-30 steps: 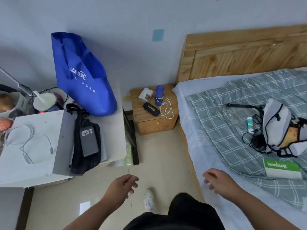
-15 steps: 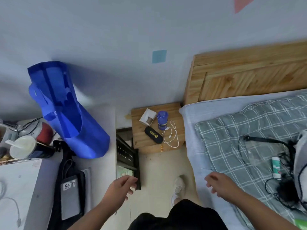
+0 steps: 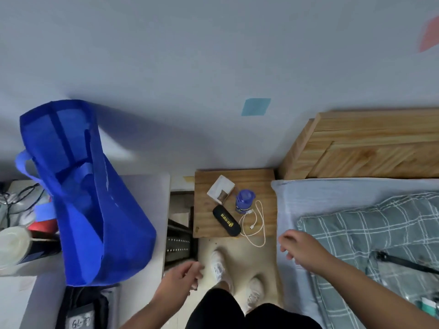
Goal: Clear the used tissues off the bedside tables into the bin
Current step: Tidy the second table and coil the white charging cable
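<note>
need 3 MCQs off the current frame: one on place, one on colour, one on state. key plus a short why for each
1. Where does the black case lie?
A. on the wooden bedside table
B. inside a drawer
C. on a chair

2. What colour is the big tote bag?
A. red
B. blue
C. green

3. What state are the left hand and right hand in?
A. both hold nothing
B. both clenched into fists
C. one hidden from view

Key:
1 A: the case rests on the tabletop, near its front edge.
2 B: the bag's fabric and handles are bright blue all over.
3 A: both hands are in view with loose fingers and nothing in them.
</note>
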A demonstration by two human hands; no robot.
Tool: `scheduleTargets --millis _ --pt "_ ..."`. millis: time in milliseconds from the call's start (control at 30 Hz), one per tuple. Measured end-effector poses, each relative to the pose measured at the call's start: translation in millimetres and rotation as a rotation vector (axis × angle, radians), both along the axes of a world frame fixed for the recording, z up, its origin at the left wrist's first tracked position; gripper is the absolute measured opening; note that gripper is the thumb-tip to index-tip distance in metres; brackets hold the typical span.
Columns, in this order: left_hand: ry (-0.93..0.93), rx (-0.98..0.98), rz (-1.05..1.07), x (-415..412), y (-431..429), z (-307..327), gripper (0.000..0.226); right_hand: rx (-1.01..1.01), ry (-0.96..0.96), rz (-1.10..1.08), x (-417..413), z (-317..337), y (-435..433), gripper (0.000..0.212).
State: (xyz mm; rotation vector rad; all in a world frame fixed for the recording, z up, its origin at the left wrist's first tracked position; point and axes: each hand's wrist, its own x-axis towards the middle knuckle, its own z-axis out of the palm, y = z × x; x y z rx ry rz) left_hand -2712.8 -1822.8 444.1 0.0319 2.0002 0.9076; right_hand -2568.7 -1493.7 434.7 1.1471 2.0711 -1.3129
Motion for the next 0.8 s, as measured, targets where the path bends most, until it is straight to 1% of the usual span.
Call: scheduleTargets --millis 200,367,500,633,700,800 --pt "-0.059 0.032 0.086 -37 26 -7 0.026 0.009 0.000 -0.025 -40 1 7 0.018" --pt "-0.089 0.041 0.076 -55 41 -22 0.027 -0.005 -0.031 -0.055 -60 -12 6 0.017" --pt "-0.125 0.036 0.123 -58 53 -45 0.029 -0.035 -0.077 0.027 -73 -33 6 0.018" --pt "-0.102 -0.007 0.160 -56 70 -79 0.027 -0.032 -0.080 0.143 -82 -71 6 0.018" --pt "-0.043 -0.049 0.105 -64 82 -99 0.025 -0.027 -0.073 0.190 -86 -95 1 0.018" --pt "0.098 -0.147 -0.079 -84 100 -134 0.027 0.025 -0.055 0.223 -93 -141 -15 0.027"
